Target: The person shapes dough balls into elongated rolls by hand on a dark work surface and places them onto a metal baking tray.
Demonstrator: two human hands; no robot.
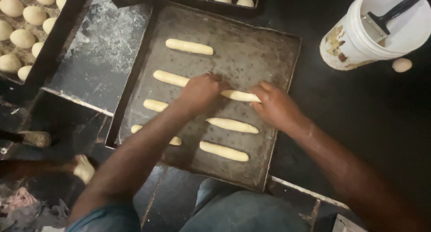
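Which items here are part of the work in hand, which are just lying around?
In use: left hand and right hand on a dough stick; dark baking tray; the other dough sticks on it, e.g..

Lying about: white bucket with scraper; tray of dough balls; stray dough ball.

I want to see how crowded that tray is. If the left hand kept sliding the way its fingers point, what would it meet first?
The left hand points right along the dough stick it rests on. It would probably first meet the right hand, whose fingers touch the same stick's far end.
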